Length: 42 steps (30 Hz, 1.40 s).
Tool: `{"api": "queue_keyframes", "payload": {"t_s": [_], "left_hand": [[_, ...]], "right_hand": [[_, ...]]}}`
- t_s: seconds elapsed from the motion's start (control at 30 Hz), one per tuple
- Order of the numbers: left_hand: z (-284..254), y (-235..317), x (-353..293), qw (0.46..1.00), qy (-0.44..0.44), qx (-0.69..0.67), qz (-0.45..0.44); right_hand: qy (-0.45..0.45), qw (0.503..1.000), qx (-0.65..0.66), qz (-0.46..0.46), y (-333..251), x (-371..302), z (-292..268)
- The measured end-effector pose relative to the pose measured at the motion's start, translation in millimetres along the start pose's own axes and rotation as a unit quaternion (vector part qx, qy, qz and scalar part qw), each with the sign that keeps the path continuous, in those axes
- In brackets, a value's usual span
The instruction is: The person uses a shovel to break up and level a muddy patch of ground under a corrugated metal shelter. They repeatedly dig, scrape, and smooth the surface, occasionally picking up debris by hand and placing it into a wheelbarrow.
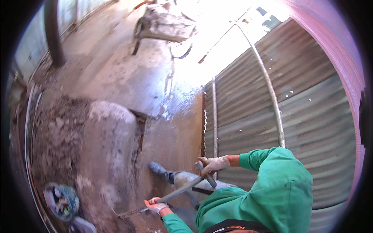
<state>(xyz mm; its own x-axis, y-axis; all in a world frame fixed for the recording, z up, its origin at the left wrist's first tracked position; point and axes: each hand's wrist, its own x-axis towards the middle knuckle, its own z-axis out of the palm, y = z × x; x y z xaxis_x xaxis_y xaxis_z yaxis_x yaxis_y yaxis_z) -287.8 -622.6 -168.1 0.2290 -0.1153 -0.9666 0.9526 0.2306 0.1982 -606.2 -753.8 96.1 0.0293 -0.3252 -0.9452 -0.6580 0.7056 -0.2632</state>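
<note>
A long-handled shovel point(178, 191) runs slantwise across the front of my body, its grey shaft dropping toward the left. My right hand point(213, 164), in a pale work glove, is closed round the crosswise grip at the shaft's upper end. Lower down, my left hand point(155, 205), in a white glove with orange-red on it, wraps the shaft just above the blade. The dirty blade point(128, 213) points left at the edge of the broken ground; its tip is hard to make out. My boot point(157, 168) stands on the wet floor beyond the shaft.
A dirt-caked wheelbarrow point(167, 28) stands at the far end. Corrugated metal sheets point(311, 112) with poles point(272, 93) line the right side. To the left lie a rounded concrete slab point(110, 136), loose soil point(58, 132) and a bag of mixed rubbish point(64, 202).
</note>
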Motion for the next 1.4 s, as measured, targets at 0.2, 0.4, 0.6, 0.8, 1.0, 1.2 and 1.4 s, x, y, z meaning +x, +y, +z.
{"api": "queue_keyframes", "payload": {"t_s": [0.2, 0.4, 0.6, 0.8, 1.0, 1.2, 1.4], "left_hand": [[-101.0, 85.6, -10.1, 0.975, -0.117, -0.188, 0.004], [-156.7, 145.6, -21.6, 0.924, 0.018, -0.381, -0.003], [-180.2, 196.3, -33.4, 0.903, 0.01, -0.43, -0.022], [-156.4, 264.1, -5.1, 0.892, -0.113, -0.437, 0.009], [-130.0, 365.7, 51.8, 0.908, -0.135, -0.397, 0.019], [-105.0, 474.1, 148.8, 0.913, -0.116, -0.391, 0.026], [-123.3, 557.7, 205.3, 0.896, -0.07, -0.437, 0.012]], "right_hand": [[0.141, 0.975, 0.054, -0.165, -47.6, 19.1, 162.0], [0.159, 0.952, -0.095, -0.243, -79.7, 20.7, 242.5], [0.083, 0.903, -0.17, -0.387, -125.0, 18.2, 296.6], [0.085, 0.869, -0.227, -0.432, -223.2, 53.1, 351.5], [0.043, 0.835, -0.262, -0.483, -332.8, 108.7, 434.4], [0.05, 0.857, -0.254, -0.445, -423.4, 208.9, 548.0], [0.021, 0.852, -0.327, -0.41, -476.3, 251.2, 665.8]]}}
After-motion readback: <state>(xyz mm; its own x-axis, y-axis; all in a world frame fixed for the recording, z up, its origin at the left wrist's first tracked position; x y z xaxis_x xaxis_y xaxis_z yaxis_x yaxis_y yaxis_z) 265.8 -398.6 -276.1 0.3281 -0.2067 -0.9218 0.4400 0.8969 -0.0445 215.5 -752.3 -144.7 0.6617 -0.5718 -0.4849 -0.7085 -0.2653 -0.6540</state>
